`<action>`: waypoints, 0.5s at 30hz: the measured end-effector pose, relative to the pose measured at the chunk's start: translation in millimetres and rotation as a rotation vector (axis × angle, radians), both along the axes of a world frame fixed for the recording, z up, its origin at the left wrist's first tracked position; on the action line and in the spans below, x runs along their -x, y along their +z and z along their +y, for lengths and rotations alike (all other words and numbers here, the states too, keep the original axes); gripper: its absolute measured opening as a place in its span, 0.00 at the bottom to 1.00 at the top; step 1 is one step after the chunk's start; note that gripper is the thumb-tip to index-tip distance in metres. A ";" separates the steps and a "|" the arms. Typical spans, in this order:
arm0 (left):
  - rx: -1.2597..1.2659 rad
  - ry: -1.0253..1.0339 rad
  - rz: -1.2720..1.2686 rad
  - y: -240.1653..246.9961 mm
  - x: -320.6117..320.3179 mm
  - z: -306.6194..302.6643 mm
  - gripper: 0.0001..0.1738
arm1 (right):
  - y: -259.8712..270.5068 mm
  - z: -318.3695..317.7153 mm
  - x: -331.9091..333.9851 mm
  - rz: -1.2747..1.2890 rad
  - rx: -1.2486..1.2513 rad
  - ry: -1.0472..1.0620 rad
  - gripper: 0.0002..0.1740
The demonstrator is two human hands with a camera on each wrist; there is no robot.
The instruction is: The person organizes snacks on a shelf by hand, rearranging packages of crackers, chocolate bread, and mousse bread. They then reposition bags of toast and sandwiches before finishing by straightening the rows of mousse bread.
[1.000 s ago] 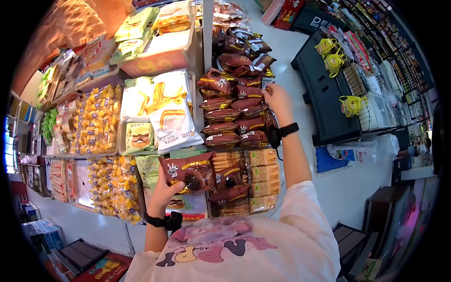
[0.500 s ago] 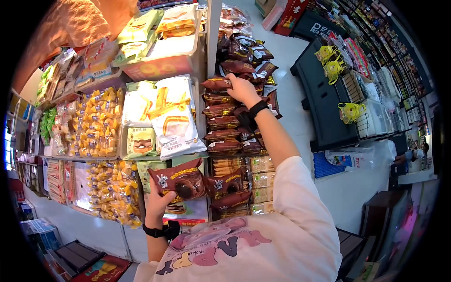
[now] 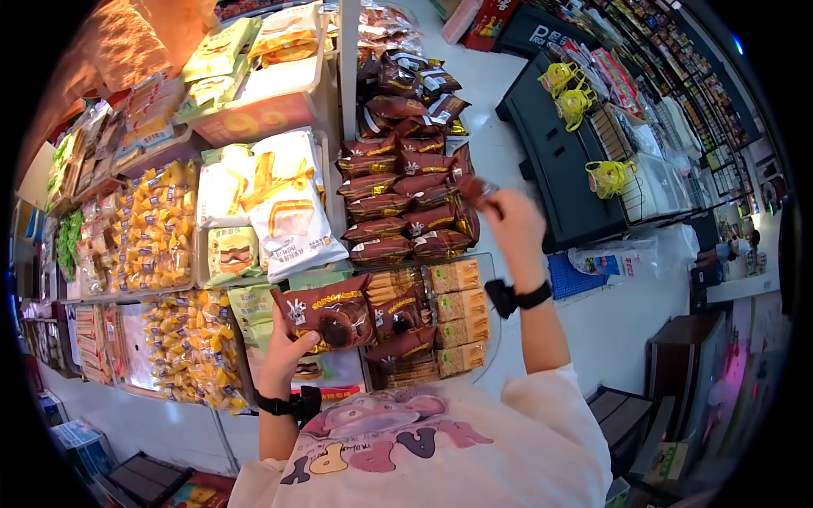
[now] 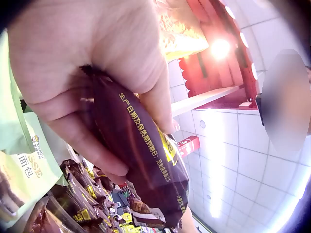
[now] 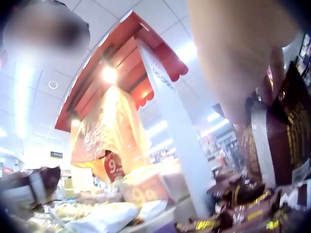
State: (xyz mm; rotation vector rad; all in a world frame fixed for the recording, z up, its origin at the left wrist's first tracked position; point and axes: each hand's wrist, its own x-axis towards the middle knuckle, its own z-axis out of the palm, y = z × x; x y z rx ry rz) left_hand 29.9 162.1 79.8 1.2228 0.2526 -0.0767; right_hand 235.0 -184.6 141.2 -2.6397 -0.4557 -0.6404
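My left hand (image 3: 282, 360) holds a plump brown packet (image 3: 330, 313), printed with a round chocolate bread, in front of my chest. The left wrist view shows the thumb and fingers on either side of this packet (image 4: 141, 141). My right hand (image 3: 518, 233) is blurred at the right edge of the display, pinching another brown packet (image 3: 474, 191) by its end. In the right wrist view the fingers of this hand (image 5: 238, 58) come down on the crimped edge of a brown packet (image 5: 274, 145). Rows of matching packets (image 3: 378, 208) stand to its left.
White bread bags (image 3: 292, 207) and yellow wrapped snacks (image 3: 152, 229) fill bins on the left. Trays of stick-shaped snacks (image 3: 460, 313) lie at the near right. A white post (image 3: 348, 68) rises behind, and a dark stand (image 3: 559, 152) is across the aisle.
My right hand has moved from the upper left of the brown rows to their right side, pinching a packet. My left hand keeps its packet, nearly still; the view has shifted slightly.
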 end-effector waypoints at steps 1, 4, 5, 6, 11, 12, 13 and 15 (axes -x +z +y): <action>0.005 -0.002 0.000 0.3 -1.4 -2.8 0.52 | -16.2 3.7 15.6 0.140 -0.002 0.063 0.06; 0.012 -0.027 -0.006 0.9 -3.0 -9.1 0.54 | -54.3 6.8 46.3 0.296 0.055 0.347 0.12; 0.006 -0.038 -0.007 0.4 -2.8 -9.2 0.55 | -61.0 6.7 49.3 0.302 0.083 0.463 0.14; -0.002 -0.047 -0.008 0.4 -2.0 -9.1 0.55 | -64.8 4.4 45.9 0.280 0.003 0.399 0.15; 0.012 -0.035 -0.028 6.7 2.0 -12.4 0.55 | -68.0 -19.3 -6.0 0.177 -0.002 0.185 0.36; 0.012 -0.036 -0.028 6.8 3.3 -12.8 0.55 | -70.5 -22.4 -17.3 0.158 0.037 0.155 0.40; 0.000 -0.044 -0.025 6.5 3.9 -12.7 0.54 | -70.3 -23.7 -30.4 0.383 0.060 0.190 0.45; -0.004 -0.047 -0.032 6.7 3.7 -14.6 0.54 | -67.7 -24.2 -55.5 0.829 0.107 0.259 0.55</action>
